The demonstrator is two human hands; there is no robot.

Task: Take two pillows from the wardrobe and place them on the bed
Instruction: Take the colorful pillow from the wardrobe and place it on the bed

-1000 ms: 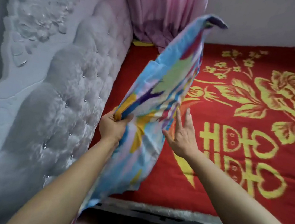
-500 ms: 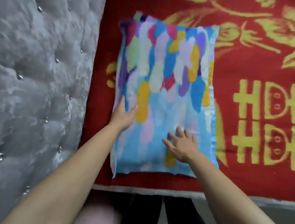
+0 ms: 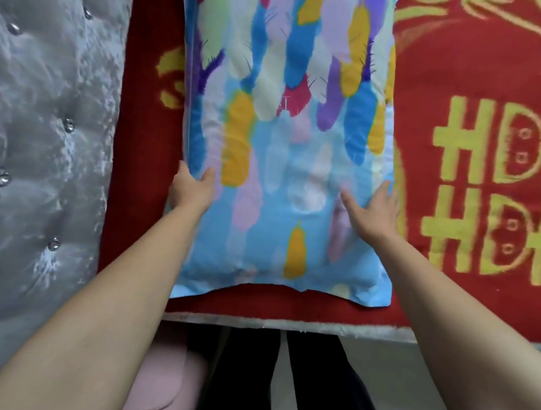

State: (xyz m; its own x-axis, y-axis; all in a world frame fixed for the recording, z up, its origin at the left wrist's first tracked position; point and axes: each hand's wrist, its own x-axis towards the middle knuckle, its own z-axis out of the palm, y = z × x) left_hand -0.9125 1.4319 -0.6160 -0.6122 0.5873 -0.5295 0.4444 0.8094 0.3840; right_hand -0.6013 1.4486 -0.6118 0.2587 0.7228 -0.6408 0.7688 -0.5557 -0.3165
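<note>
1. Silver-grey tufted headboard (image 3: 36, 144), crushed-velvet sheen, crystal-like buttons set in dimples, fills the left side.
2. Left hand (image 3: 191, 189): grip closed on the pillow's left edge, thumb on top, fingers wrapped round the side.
3. Pillow (image 3: 287, 159): rectangular, lying flat on the bed, long axis running away from the person, just beside the headboard with a strip of red between. Cover is smooth printed cloth, sky blue at the near end, with feather shapes in yellow, magenta, purple, mint and white further up. Near hem forms a loose flat flap close to the bed's edge.
4. Right hand (image 3: 371, 213): grip open, palm and spread fingers resting flat on the pillow's right edge.
5. Bedspread (image 3: 479, 77): red, plush pile, yellow woven floral and character motifs to the right.
6. Versus 0.5 s ago: pillow was already flat; left hand has shifted from lying on top to clasping the edge; right hand has moved outward to the right border.
</note>
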